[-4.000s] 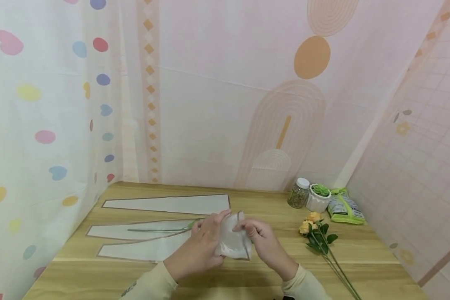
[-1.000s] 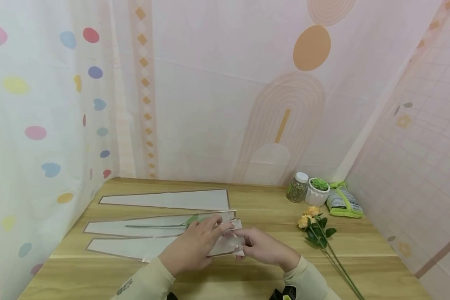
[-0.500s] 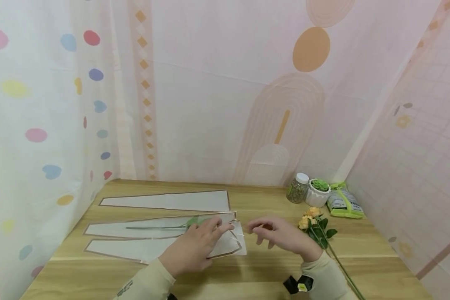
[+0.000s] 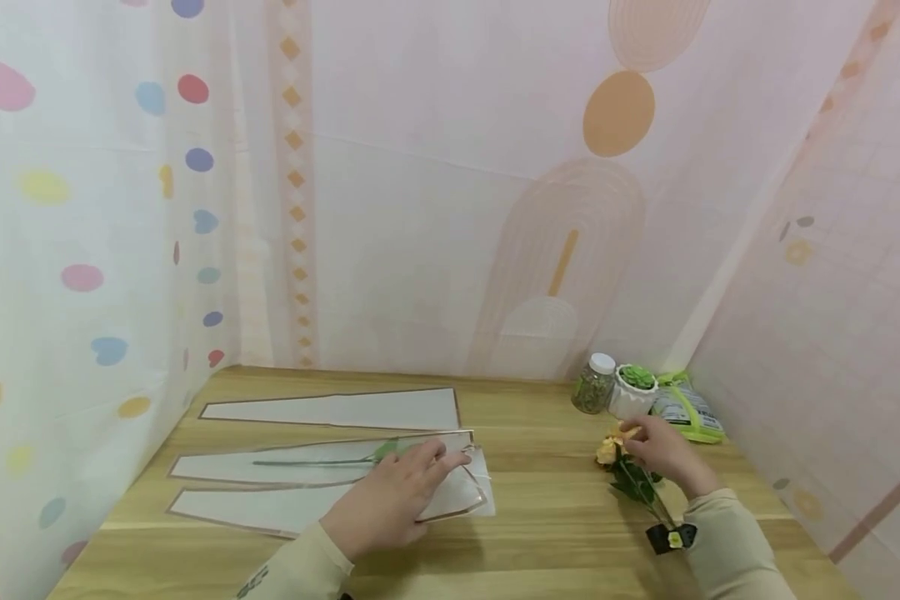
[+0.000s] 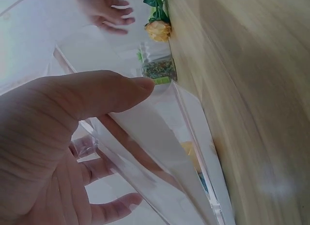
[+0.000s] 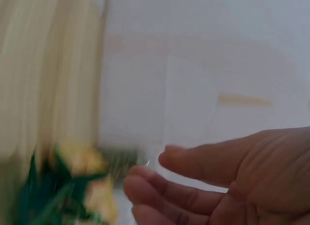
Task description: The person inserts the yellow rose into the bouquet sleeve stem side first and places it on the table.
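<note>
My left hand [image 4: 397,496] pinches the open mouth of the front flower sleeve [image 4: 232,510], which is white and clear with a brown border. In the left wrist view, my thumb lies over the sleeve's film [image 5: 145,121] and the fingers sit behind it. A green stem with leaves [image 4: 385,450] lies along the middle sleeve [image 4: 210,465]; its top is under my left hand. My right hand [image 4: 667,454] hovers over the yellow roses [image 4: 609,452], fingers loosely bent. The right wrist view is blurred, with the roses [image 6: 99,201] beside the fingers, apart from them.
Another sleeve [image 4: 330,409] lies flat at the back left. A lidded jar [image 4: 594,385], a potted succulent [image 4: 633,392] and a green and white packet [image 4: 686,410] stand at the back right. Patterned curtains [image 4: 420,208] hang behind the wooden table [image 4: 547,533].
My right hand has let go of the sleeve's mouth and moved right, over the yellow roses. The left hand has stayed at the sleeve, which was lifted earlier and now lies lower.
</note>
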`<state>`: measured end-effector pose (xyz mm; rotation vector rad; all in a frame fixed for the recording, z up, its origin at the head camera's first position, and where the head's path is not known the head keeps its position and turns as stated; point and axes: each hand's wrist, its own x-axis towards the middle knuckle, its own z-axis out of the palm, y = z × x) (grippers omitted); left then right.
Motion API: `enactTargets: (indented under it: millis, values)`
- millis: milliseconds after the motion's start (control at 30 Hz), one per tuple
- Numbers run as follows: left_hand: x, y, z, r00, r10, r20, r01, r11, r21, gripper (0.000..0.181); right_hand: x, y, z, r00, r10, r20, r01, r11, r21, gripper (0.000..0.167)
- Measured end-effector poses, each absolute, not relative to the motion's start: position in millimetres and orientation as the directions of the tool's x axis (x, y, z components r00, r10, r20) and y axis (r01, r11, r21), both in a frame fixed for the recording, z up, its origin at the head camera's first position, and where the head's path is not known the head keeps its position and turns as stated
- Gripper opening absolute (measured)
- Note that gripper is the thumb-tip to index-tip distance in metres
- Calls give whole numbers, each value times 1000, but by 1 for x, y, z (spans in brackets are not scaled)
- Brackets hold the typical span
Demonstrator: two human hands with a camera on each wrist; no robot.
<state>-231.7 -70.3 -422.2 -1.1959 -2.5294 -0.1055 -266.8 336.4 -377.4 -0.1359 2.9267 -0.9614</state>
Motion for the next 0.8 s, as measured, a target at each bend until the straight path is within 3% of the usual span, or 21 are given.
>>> enactTargets:
  millis: [267, 800]
  values:
    - [-234, -68, -425, -602, 734, 313, 756, 651, -72, 98, -270, 358, -398, -982, -89, -168, 5, 871, -492, 35]
    - [-233, -67, -418, -591, 742, 317, 755, 647, -106, 96, -271, 355, -418, -969, -30, -247, 110, 838, -534, 24]
